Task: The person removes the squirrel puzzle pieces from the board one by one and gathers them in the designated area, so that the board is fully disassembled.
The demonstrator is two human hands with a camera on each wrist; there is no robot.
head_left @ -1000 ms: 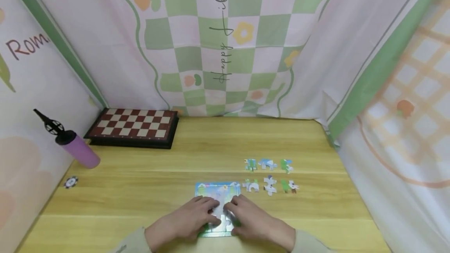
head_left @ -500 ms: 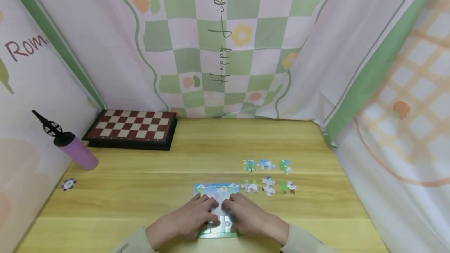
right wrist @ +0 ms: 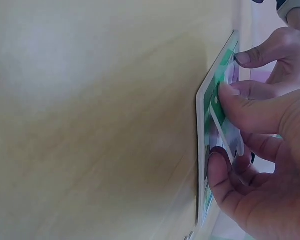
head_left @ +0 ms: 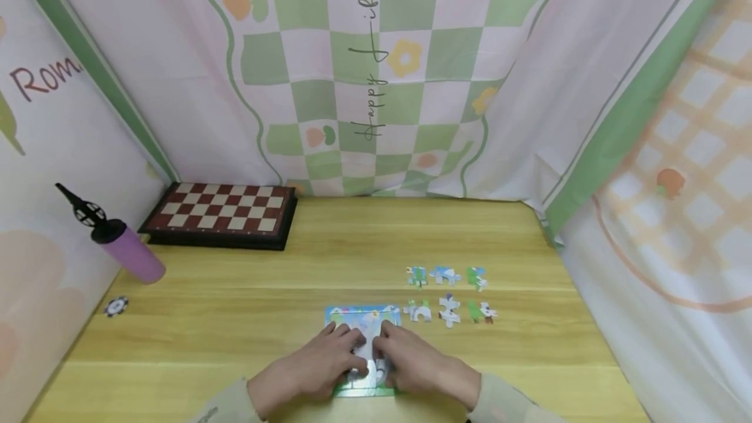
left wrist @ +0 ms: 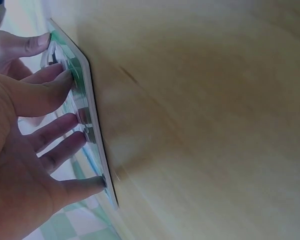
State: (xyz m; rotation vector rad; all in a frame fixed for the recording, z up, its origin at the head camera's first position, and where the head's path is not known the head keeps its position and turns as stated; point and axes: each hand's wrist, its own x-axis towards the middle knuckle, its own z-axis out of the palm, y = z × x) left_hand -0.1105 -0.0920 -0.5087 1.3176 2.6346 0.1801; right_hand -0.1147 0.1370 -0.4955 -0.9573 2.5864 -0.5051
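A small jigsaw puzzle board (head_left: 365, 393) with a blue and green border lies at the table's front middle. My left hand (head_left: 324, 359) spreads over its left side, fingertips and thumb resting on the board in the left wrist view. My right hand (head_left: 420, 359) pinches a green and white puzzle piece (right wrist: 232, 135) over the right part of the board. In the right wrist view that piece is tilted, one edge raised off the board. Several other pieces sit in the frame, partly hidden by my hands.
Loose puzzle pieces (head_left: 449, 311) lie in two rows right of the board. A folded chessboard case (head_left: 226, 209) is at the back left, with a purple hand pump (head_left: 134, 254) and a poker chip (head_left: 116, 306) nearby. Printed curtains (head_left: 388, 83) surround the wooden table.
My right fingers have shifted slightly, and the piece under them now looks more tilted up. My left hand stays nearly where it was.
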